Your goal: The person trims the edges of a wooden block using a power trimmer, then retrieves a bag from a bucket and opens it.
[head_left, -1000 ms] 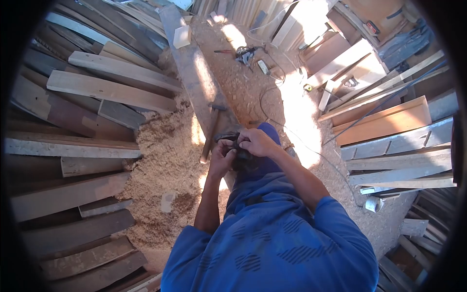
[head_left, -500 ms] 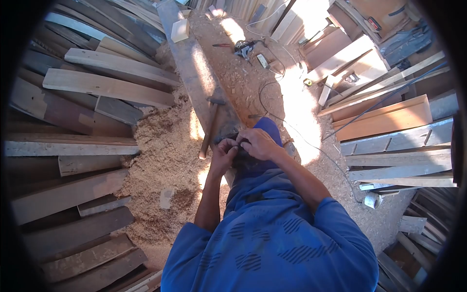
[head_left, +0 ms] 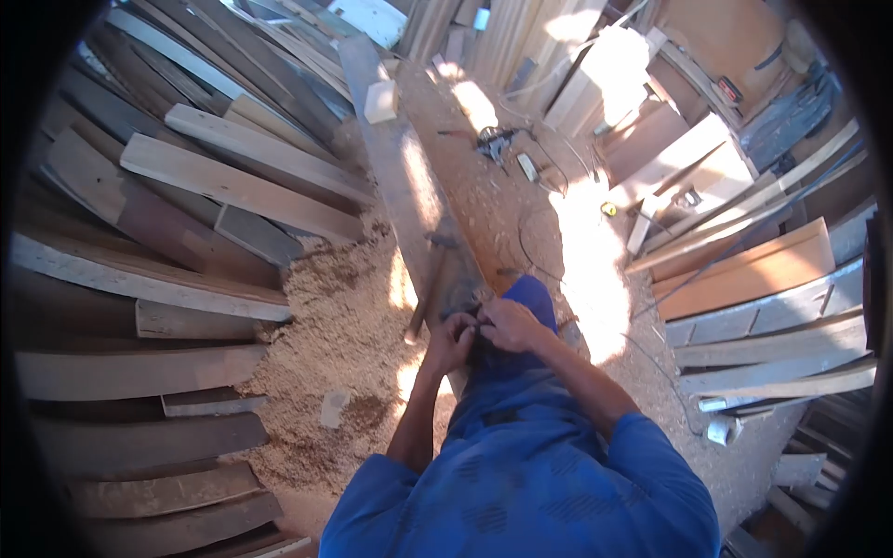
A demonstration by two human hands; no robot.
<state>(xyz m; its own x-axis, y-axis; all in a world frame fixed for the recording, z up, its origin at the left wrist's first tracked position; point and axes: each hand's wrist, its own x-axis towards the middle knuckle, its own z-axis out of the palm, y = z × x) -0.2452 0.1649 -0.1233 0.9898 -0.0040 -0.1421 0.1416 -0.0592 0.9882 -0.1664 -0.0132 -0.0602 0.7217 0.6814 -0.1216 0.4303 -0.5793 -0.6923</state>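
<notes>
My left hand (head_left: 453, 340) and my right hand (head_left: 509, 325) meet just in front of my lap, their fingertips pinched close together. Whatever lies between the fingers is small and dark, and I cannot make out what it is. A hammer (head_left: 428, 290) with a wooden handle lies on the long plank (head_left: 400, 153), left of my hands, its head pointing away from me. Farther along that plank sits a pale wood block (head_left: 380, 100). My blue-trousered knee (head_left: 532, 299) is beside my right hand.
Stacked boards (head_left: 242, 186) line the left side, and more boards (head_left: 744, 270) lean on the right. Sawdust (head_left: 344, 279) covers the floor left of the plank. A power tool (head_left: 496, 144) with a cord lies ahead. A white roll (head_left: 722, 429) is at right.
The view has shifted, so the scene sits lower and farther right. My hands stay together with fingertips pinched, and the hammer remains on the plank.
</notes>
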